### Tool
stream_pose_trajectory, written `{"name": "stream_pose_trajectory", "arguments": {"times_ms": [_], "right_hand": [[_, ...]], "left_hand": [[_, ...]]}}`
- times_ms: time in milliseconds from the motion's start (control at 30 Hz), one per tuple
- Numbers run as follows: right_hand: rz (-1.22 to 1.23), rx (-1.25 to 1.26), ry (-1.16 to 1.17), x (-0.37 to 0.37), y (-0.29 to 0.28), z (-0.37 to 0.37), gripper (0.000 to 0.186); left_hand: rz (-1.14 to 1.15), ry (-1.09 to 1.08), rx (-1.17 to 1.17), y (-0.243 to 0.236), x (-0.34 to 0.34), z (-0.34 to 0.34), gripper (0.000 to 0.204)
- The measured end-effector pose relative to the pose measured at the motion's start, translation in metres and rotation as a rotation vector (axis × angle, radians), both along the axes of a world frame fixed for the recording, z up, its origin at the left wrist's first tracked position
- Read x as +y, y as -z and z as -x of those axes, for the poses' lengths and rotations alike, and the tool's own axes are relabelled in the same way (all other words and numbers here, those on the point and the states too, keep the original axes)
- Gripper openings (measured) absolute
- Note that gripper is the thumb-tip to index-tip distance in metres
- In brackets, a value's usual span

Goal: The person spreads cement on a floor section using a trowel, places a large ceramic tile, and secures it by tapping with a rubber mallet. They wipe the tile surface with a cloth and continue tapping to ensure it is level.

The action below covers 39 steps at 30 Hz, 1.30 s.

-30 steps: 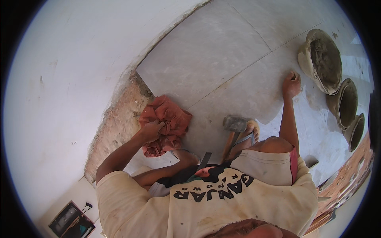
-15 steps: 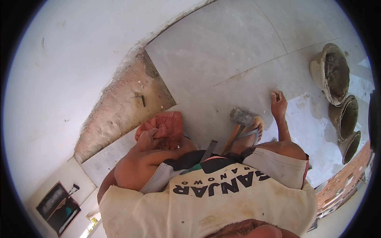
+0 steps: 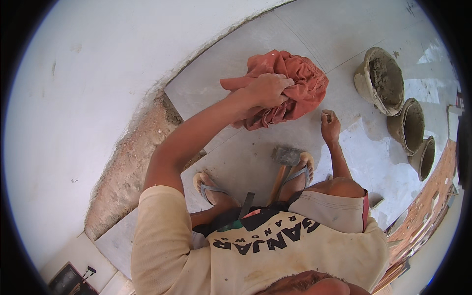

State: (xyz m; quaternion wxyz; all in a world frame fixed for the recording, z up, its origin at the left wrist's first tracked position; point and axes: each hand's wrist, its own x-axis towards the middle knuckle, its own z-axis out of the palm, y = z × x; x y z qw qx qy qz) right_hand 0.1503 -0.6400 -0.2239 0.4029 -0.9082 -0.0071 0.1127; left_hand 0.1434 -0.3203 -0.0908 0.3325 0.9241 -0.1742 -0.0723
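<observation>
Clutching red cloth (image 3: 305, 81) in left grip (image 3: 282, 91), curling right grip (image 3: 328, 118) nearby (can't tell if around anything). Spotting one tub (image 3: 363, 83) of grey muck (image 3: 381, 78) right of that grip, plus two smaller tubs (image 3: 396, 129).

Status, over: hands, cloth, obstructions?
Left hand gripping red cloth over tiles. Right hand curled, contents unclear. Hammer by right foot, apart from cloth.

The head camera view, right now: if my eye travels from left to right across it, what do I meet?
White wall → rough bare strip → red cloth, gripped by the left hand → right hand → large bucket with grey-brown mix → middle bucket → smallest bucket.
</observation>
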Motion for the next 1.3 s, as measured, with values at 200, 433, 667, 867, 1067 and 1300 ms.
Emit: {"name": "stream_pose_trajectory", "arguments": {"times_ms": [200,433,667,867,1067,1300], "right_hand": [[0.002,-0.062,-0.04,-0.005,0.005,0.026,0.024],[0.012,-0.022,-0.024,-0.023,0.004,0.027,0.022],[0.061,-0.048,-0.007,-0.035,0.004,0.01,0.022],[0.099,-0.195,0.169,-0.078,-0.005,-0.012,0.022],[0.004,0.446,-0.666,-0.009,-0.064,0.064,0.075],[0.106,0.234,-1.033,0.017,-0.041,0.094,0.084]], "left_hand": [[-0.218,-0.038,0.198,0.077,-0.059,-0.043,0.041],[-0.211,0.039,0.445,0.09,0.0,0.069,0.048],[-0.322,0.053,0.829,0.068,0.133,0.245,0.031],[-0.463,-0.205,1.004,-0.004,0.166,0.306,0.042],[-0.556,-0.231,1.102,0.008,0.175,0.341,0.05],[-0.573,-0.234,1.193,0.0,0.156,0.307,0.051]]}}
